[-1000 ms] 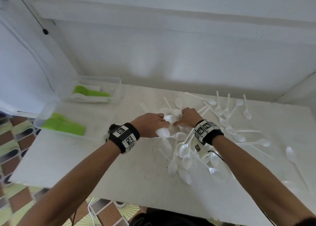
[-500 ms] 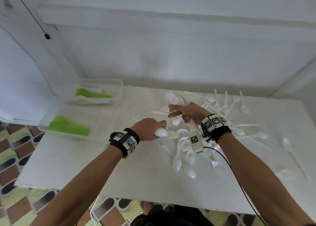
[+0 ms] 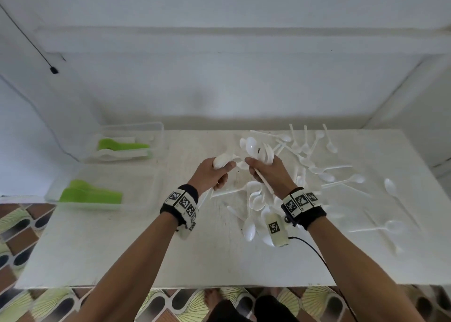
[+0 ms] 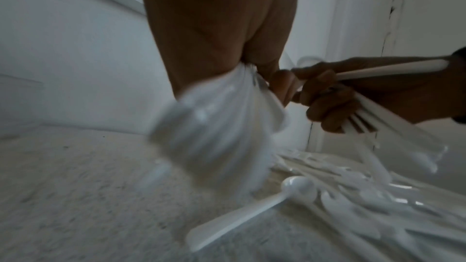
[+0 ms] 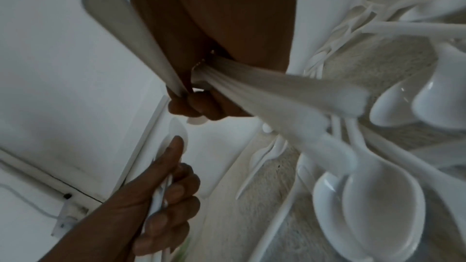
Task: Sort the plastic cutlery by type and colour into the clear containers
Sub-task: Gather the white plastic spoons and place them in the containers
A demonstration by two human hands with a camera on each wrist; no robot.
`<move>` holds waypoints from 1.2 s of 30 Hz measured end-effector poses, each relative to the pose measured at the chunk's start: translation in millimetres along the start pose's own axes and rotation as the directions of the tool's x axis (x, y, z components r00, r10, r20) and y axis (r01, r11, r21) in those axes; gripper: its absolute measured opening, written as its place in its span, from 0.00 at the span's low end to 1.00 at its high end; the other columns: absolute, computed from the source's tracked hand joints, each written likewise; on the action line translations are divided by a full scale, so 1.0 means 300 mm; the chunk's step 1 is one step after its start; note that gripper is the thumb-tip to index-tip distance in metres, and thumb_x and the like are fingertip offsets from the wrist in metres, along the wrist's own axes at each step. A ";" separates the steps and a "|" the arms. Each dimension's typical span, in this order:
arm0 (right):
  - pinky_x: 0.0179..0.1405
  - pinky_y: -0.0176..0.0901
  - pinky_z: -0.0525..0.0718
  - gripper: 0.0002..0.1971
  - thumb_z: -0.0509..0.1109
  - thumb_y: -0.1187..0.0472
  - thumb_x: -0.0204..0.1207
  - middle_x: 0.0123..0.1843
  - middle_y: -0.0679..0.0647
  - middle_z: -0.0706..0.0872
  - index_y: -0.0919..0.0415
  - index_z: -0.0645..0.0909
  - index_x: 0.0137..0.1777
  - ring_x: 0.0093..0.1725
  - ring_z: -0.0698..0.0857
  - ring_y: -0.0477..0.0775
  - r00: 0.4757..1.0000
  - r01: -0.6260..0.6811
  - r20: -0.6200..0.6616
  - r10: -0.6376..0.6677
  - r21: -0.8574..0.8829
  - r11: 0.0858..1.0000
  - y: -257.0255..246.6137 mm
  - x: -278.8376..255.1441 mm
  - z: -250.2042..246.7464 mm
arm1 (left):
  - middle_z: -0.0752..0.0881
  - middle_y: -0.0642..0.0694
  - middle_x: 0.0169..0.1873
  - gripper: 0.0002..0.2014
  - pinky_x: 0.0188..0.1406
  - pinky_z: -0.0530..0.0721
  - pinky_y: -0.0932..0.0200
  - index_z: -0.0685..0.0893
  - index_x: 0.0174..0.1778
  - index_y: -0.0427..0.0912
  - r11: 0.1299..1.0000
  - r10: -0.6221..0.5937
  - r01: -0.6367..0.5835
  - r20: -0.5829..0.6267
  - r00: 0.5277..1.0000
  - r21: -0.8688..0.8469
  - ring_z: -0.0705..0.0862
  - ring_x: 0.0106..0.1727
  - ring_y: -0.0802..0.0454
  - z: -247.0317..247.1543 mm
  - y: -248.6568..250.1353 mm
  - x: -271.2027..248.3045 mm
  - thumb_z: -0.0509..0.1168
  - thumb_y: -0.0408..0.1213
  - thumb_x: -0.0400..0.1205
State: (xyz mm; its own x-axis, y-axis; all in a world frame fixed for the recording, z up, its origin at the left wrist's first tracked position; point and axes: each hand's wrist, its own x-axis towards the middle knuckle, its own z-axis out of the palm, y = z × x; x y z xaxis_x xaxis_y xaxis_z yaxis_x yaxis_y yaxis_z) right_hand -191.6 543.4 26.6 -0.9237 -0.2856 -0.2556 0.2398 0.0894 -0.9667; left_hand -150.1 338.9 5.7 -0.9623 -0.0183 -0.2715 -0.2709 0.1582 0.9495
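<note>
Both hands are raised over the white table [image 3: 122, 248], close together. My left hand [image 3: 220, 173] grips a small bundle of white plastic spoons [image 3: 223, 162], bowls pointing away; the left wrist view shows that bundle [image 4: 221, 127] blurred under the palm. My right hand [image 3: 256, 169] grips a fan of white spoons [image 3: 256, 148] by their handles [image 5: 277, 87], bowls up. Under the hands lies a pile of loose white spoons [image 3: 255, 199]. More white spoons [image 3: 341, 182] are scattered to the right.
Two clear containers stand at the table's left. The far one [image 3: 159, 136] holds green and white cutlery, the near one [image 3: 146, 190] green cutlery [image 3: 90, 195]. A wall runs along the table's back edge. A black cable [image 3: 317, 253] trails from my right wrist.
Both hands have risen from the spoon pile, each with a bundle of white spoons in its grip. The right hand turned its bundle bowls-up, and the left hand came up beside it.
</note>
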 end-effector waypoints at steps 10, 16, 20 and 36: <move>0.25 0.40 0.69 0.04 0.70 0.65 0.79 0.35 0.58 0.79 0.61 0.81 0.43 0.23 0.72 0.50 0.981 -0.187 0.027 0.190 0.362 0.913 -0.023 0.021 -0.043 | 0.76 0.45 0.34 0.04 0.15 0.62 0.64 0.77 0.52 0.40 0.990 -0.084 0.096 0.117 0.990 -0.103 0.71 0.21 0.52 0.127 0.096 0.010 0.65 0.35 0.86; 0.21 0.39 0.67 0.12 0.84 0.55 0.72 0.27 0.52 0.76 0.59 0.84 0.38 0.22 0.69 0.48 0.989 -0.142 0.067 0.129 0.274 0.951 -0.062 0.056 -0.108 | 0.74 0.38 0.42 0.15 0.16 0.62 0.64 0.79 0.58 0.31 0.991 -0.008 0.023 0.106 0.994 -0.134 0.70 0.21 0.55 0.229 0.168 0.012 0.66 0.42 0.88; 0.21 0.40 0.66 0.08 0.79 0.59 0.74 0.31 0.55 0.82 0.63 0.84 0.41 0.22 0.71 0.50 0.991 -0.120 0.086 0.102 0.249 0.961 -0.103 0.090 -0.120 | 0.74 0.39 0.42 0.14 0.17 0.61 0.62 0.78 0.57 0.36 0.990 0.005 0.004 0.065 0.998 -0.138 0.70 0.23 0.54 0.242 0.202 0.011 0.67 0.45 0.87; 0.22 0.40 0.66 0.05 0.74 0.64 0.75 0.28 0.53 0.80 0.63 0.82 0.40 0.23 0.73 0.50 0.998 -0.059 0.031 0.053 0.222 0.973 -0.072 0.150 0.071 | 0.90 0.37 0.40 0.20 0.28 0.85 0.62 0.83 0.59 0.30 0.818 -0.209 0.094 -0.142 0.968 -0.568 0.88 0.33 0.47 0.086 0.144 0.003 0.63 0.48 0.89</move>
State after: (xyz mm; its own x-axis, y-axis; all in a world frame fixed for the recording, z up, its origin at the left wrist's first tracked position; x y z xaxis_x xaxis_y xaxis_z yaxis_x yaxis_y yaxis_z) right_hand -231.9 508.2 35.6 -0.8998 -0.3100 -0.3070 0.3541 -0.1076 -0.9290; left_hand -162.1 371.3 42.5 -0.8782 -0.1905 -0.4388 -0.3261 -0.4328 0.8404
